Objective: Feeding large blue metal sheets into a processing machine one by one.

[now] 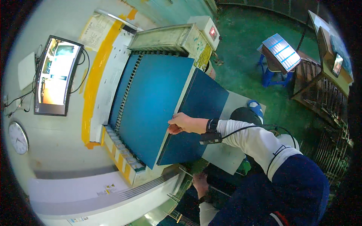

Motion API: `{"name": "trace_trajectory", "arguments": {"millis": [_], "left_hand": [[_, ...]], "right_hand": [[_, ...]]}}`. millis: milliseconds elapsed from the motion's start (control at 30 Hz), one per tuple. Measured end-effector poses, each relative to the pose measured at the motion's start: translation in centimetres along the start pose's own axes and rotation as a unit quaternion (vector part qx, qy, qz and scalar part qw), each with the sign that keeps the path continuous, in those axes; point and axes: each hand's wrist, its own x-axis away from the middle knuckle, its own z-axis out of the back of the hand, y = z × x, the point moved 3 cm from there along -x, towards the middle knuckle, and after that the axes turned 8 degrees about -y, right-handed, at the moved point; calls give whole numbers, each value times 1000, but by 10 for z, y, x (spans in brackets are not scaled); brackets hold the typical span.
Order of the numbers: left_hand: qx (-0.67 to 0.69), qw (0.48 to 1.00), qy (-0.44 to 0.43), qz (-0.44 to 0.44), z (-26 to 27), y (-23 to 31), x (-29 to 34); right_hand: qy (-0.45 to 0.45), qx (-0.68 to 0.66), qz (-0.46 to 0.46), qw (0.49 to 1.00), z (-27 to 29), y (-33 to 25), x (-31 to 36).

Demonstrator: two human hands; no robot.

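right hand [180, 123]: gripping the near edge of a big dark blue sheet [196, 124], fingers curled over the edge, thumb underneath as far as I can see; white sleeve with a dark wristband and a small black gadget on a cable at the wrist

left hand [200, 184]: way lower down, below the sheet's bottom corner, resting near some dark stuff; honestly can't tell if it's open or closed on anything, it's too murky there

dark blue sheet: tilted, its left edge lying over the right side of the lighter blue stack [154, 105], the rest hanging out to the right of it, over a pale grey panel [222, 154]

blue stack: sits flat in the machine bed [124, 156], framed by a ribbed rail on its left and a row of little yellow-white tabs along its bottom edge

how far along (my guess): the sheet is partly on, partly off the stack, so it's mid-move; it isn't lying square with the stack, and it isn't clear of it either. Only one hand is on it

around the stack: curved monitor [56, 75] on the wall to the left of it, round clock [18, 138] further left and lower, yellow tape stripe between monitor and stack, small box with a red display [210, 32] just above the stack's top right corner

further right of the stack: green floor [241, 49], a blue stool with a checkered board on top [281, 52], wire racks beyond that
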Motion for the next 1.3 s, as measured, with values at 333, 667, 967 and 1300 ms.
{"name": "trace_trajectory", "arguments": {"millis": [333,667,967,1300], "left_hand": [[203,953,226,4,17,158,-58],[-206,961,108,-150,113,113,-123],[-305,930,116,-170,125,116,-131],[-195,957,182,-116,95,129,-139]], "right_hand": [[-6,-10,22,1000,20,-1,-16],[-11,71,98,993,27,7,-43],[9,176,39,984,17,-13,-28],[46,216,14,975,20,-21,15]]}}
